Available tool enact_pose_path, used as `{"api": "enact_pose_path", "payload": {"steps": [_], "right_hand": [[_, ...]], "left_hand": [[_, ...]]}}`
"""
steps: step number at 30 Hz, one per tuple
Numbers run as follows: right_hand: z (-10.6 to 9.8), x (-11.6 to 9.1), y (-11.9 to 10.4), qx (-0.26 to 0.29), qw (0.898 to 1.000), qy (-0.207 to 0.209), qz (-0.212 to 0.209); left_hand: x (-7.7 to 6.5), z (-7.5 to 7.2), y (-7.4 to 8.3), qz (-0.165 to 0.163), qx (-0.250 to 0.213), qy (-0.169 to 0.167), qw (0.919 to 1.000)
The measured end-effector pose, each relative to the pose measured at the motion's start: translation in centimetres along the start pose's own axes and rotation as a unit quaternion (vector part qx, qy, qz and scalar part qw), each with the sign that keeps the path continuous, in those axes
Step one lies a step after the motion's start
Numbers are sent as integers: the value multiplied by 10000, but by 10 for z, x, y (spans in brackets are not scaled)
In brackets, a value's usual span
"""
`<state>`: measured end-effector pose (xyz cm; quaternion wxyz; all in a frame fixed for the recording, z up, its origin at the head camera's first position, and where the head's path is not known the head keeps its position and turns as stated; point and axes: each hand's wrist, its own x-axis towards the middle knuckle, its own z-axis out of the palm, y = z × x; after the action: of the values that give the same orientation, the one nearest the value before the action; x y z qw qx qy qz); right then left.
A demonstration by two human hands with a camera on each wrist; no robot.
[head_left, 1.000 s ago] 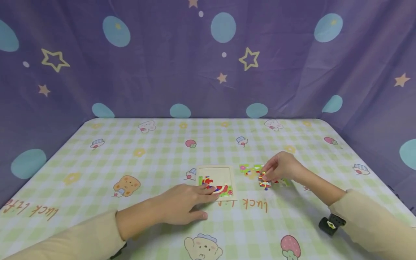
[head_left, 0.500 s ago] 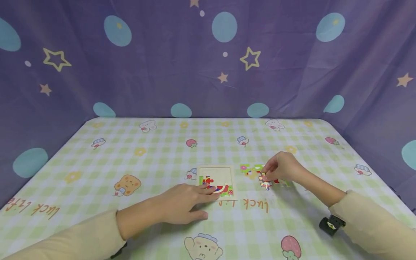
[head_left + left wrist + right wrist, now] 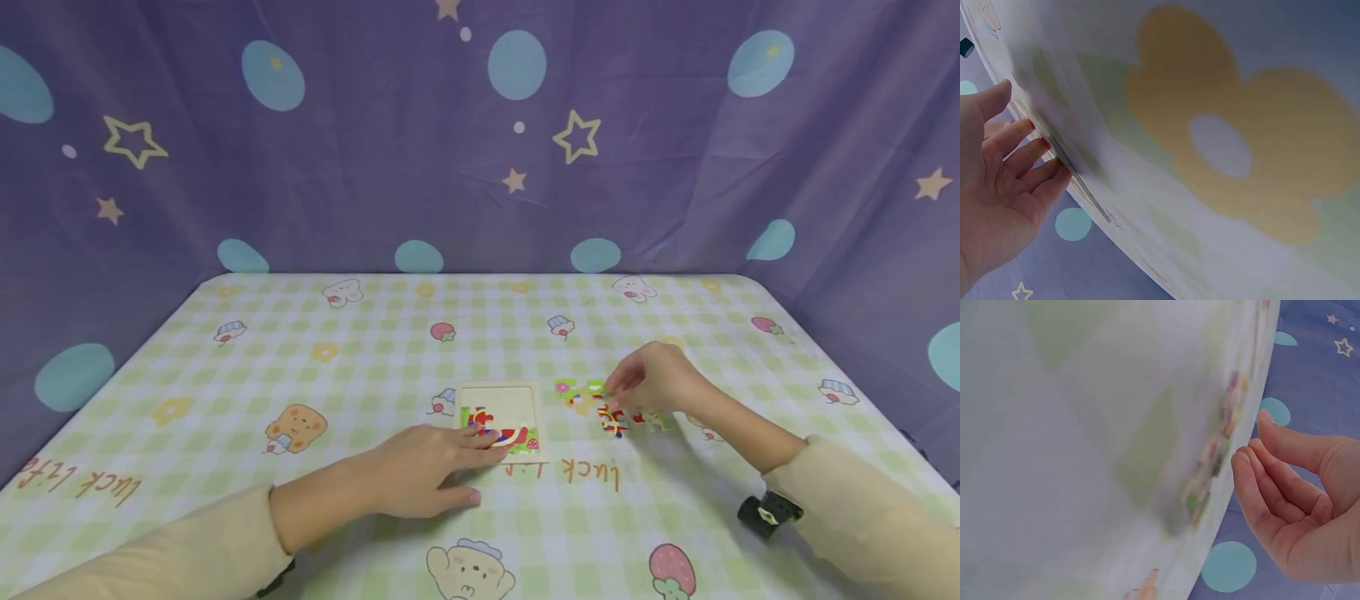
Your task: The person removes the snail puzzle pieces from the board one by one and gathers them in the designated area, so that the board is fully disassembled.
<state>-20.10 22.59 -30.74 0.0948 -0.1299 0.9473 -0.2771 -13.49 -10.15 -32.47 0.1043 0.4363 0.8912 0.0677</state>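
Resting its fingers across the near-left part of the square tray (image 3: 517,403), the left hand (image 3: 423,471) gripped nothing; it lay loosely extended over the fitted pieces (image 3: 531,443), its thumb clear of the frame. Over on the right, the right hand (image 3: 656,383) hovered above the loose pieces (image 3: 612,423) — and the right wrist view showed a gap between thumb and fingertips with nothing caught in it, so this hand, too, was unclenched and carried no piece. Those pieces lay flat on the checked tablecloth (image 3: 375,358), just beside the tray, close together; whether any interlocked was too small to tell. They looked light, thin and stiff, probably smooth on the printed face and liable to skid under a fingertip. Opposite side edges seemed the best hold — a thumb-and-forefinger pinch, sparing the narrow tabs. The tray looked light too, easily nudged, best steadied by its rim.
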Motion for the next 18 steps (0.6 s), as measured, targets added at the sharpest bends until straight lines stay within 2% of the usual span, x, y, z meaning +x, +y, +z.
{"api": "enact_pose_path", "payload": {"steps": [4, 8, 12, 18], "right_hand": [[-5, 5, -4, -198, 9997, 76, -127], [-4, 13, -11, -176, 9995, 29, -248], [5, 21, -21, 27, 9992, -117, -373], [23, 34, -41, 265, 9977, -274, -566]], "left_hand": [[0, -1, 0, -23, 1, -27, 10000], [0, -1, 0, 13, -24, 34, 10000], [0, -1, 1, 52, -63, 88, 9999], [0, 0, 1, -31, -31, -16, 10000]]}}
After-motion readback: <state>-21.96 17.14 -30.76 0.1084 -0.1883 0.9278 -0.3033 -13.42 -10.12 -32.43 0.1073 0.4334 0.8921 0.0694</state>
